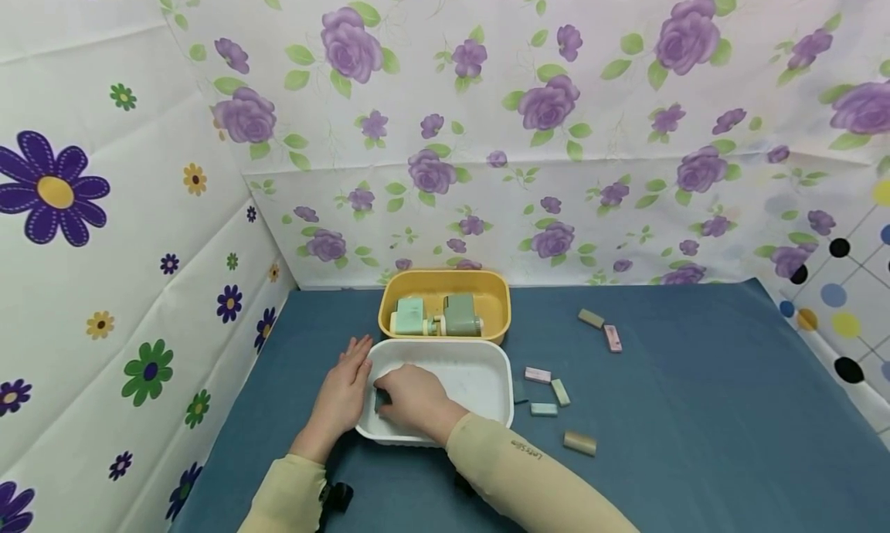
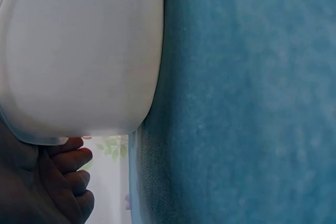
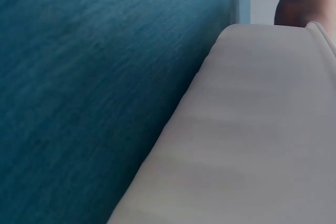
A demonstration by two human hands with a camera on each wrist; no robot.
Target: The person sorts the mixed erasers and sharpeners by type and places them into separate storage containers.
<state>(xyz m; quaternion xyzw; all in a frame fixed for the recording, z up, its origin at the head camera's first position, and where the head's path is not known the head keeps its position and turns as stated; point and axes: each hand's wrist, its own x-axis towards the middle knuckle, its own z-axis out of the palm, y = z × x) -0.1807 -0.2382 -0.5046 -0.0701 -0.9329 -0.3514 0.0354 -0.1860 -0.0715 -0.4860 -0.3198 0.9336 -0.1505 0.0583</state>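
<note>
A white plastic basin [image 1: 480, 386] stands in front of a yellow tray on the blue tabletop. My left hand [image 1: 344, 385] rests against the basin's left side with its fingers stretched forward. In the left wrist view, its thumb lies at the rim and the fingers [image 2: 77, 179] are beyond the wall. Reaching into the basin's left part, my right hand [image 1: 413, 396] pinches a small dark grey-green piece [image 1: 382, 399]. Much of that piece is hidden by the fingers, and I cannot tell its kind. The right wrist view mostly shows the basin's outer wall [image 3: 236, 129].
In the yellow tray [image 1: 445, 276] lie a mint block-shaped item [image 1: 409, 315] and a grey-green one [image 1: 459, 315]. Right of the basin are several small pastel bars, including a pink one [image 1: 538, 375], and a beige cylinder [image 1: 580, 443]. Flowered cloth walls [image 1: 431, 170] close off the back and left.
</note>
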